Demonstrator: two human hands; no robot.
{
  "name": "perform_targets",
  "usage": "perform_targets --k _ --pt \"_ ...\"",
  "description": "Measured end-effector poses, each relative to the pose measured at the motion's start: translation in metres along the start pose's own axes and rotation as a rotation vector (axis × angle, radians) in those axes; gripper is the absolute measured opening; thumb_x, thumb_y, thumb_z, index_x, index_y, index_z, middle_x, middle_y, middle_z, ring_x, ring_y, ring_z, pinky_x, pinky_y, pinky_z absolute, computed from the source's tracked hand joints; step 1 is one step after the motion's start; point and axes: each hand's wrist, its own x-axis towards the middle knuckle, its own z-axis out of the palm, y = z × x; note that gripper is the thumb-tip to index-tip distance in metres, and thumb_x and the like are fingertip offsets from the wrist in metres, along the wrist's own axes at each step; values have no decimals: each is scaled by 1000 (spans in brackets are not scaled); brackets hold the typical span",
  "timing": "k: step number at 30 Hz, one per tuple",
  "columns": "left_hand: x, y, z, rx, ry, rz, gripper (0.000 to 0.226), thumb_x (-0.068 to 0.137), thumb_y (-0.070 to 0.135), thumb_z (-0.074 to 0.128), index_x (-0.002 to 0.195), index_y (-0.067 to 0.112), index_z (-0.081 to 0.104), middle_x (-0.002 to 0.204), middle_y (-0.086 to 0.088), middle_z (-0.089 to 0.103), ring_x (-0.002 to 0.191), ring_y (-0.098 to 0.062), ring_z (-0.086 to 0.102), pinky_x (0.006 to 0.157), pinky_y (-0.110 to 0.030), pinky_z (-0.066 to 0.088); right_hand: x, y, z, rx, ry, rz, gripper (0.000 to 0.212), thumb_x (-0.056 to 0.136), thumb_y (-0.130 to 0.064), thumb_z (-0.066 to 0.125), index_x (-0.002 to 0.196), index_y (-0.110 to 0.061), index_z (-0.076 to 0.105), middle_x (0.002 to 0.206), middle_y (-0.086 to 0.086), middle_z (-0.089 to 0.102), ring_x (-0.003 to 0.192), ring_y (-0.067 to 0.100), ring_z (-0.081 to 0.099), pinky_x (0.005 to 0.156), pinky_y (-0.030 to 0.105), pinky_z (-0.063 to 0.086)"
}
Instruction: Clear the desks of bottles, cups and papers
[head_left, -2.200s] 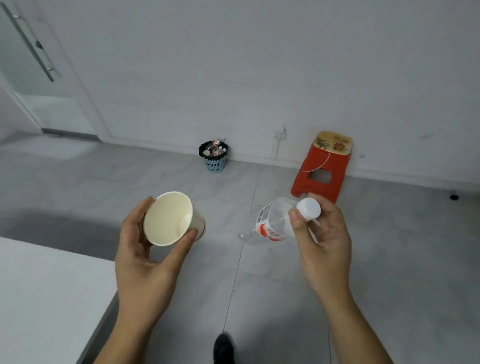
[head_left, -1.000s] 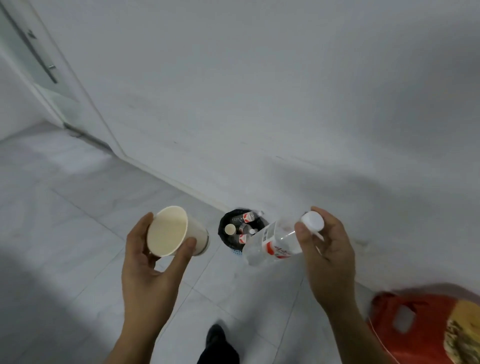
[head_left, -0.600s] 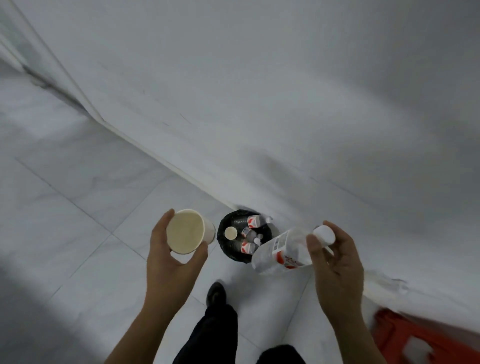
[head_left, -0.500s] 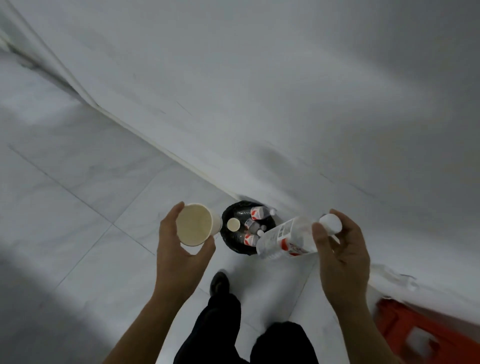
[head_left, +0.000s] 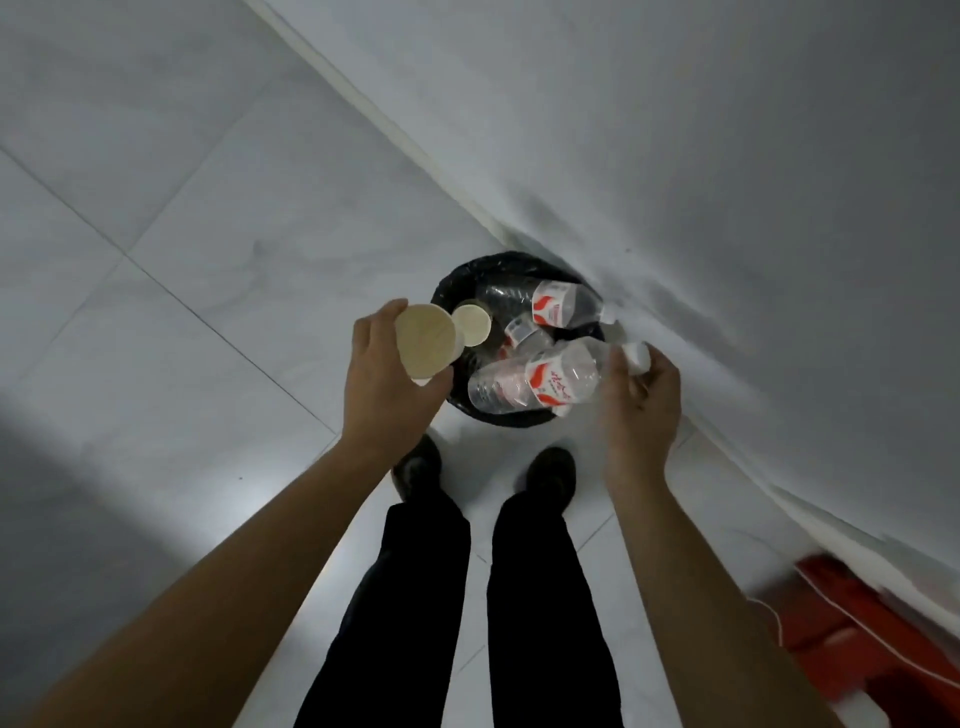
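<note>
Cup and bottle both held over the bin, neither dropped yet.
Left hand (head_left: 384, 384) is wrapped round the paper cup (head_left: 425, 342), mouth up, above the bin's (head_left: 509, 420) left rim. Right hand (head_left: 641, 410) pinches the clear bottle (head_left: 535, 382) at its neck by the white cap (head_left: 636, 356), body crosswise over the near rim. Both look empty, so light. Cup wall is thin and crushes easily; grip near the stiffer rim. Bottle plastic is thin, slick; the neck is the rigid hold. Bin is near full with other bottles (head_left: 563, 310) and another cup (head_left: 471, 325), so drops may bounce out.
</note>
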Motion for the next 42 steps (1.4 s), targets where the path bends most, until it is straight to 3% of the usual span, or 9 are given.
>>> perform_targets --k 3,6,11,19,26,30,34,37,42 --pt "32 -41 46 41 -12 -1 78 74 17 82 142 11 43 136 -10 48 117 -25 52 85 -26 37 36 62 38 -117 -172 11 39 94 -38 65 118 -8 60 110 0 67 99 11 65 71 6 48" --pt "57 -73 84 90 -49 9 80 74 22 84 141 13 42 137 -8 49 117 -24 52 85 -29 39 59 105 55 -226 -282 38 47 95 -50 58 117 -8 61 101 -2 69 89 11 65 60 4 41" --pt "92 -102 127 107 -73 -14 83 72 25 86 140 13 40 137 -7 50 116 -22 53 88 -34 47 73 128 53 -198 -293 125 41 92 -50 64 119 -18 62 106 -8 71 94 4 69 80 27 57" --pt "128 -111 152 300 -165 73 85 79 27 79 151 19 34 144 -13 42 131 -36 42 100 -50 43 79 128 45 -240 -352 132 38 91 -46 66 121 -22 61 109 -8 70 98 4 69 88 34 59" --pt "124 -115 152 502 -414 117 98 89 65 54 158 15 6 161 -15 12 147 -38 15 115 -55 26 87 125 47 -267 -414 188 16 93 -51 59 105 -41 57 104 -15 67 105 8 65 98 46 54" --pt "91 -110 130 368 -349 73 92 94 62 46 158 15 0 166 -11 1 152 -34 3 119 -54 18 72 103 42 -323 -381 175 57 90 -58 57 138 -28 48 110 -17 67 107 7 64 99 43 52" --pt "20 -89 79 173 -121 60 69 102 47 42 157 11 19 163 -15 21 149 -33 17 117 -51 24 32 58 19 -448 -365 47 57 101 -39 51 151 -17 35 126 -11 51 116 5 51 93 20 34" --pt "-45 -57 17 54 -45 -12 61 103 40 43 153 10 30 159 -13 30 147 -29 24 119 -46 26 -18 8 -5 -496 -442 -10 54 102 -41 48 150 -16 40 144 2 53 126 15 56 95 22 37" --pt "-158 22 -126 -112 24 -81 55 103 41 40 152 17 33 155 0 38 144 -19 31 117 -39 29 -131 -128 -58 -388 -558 -136 49 102 -44 48 147 -26 45 143 -5 55 117 1 53 98 20 38"
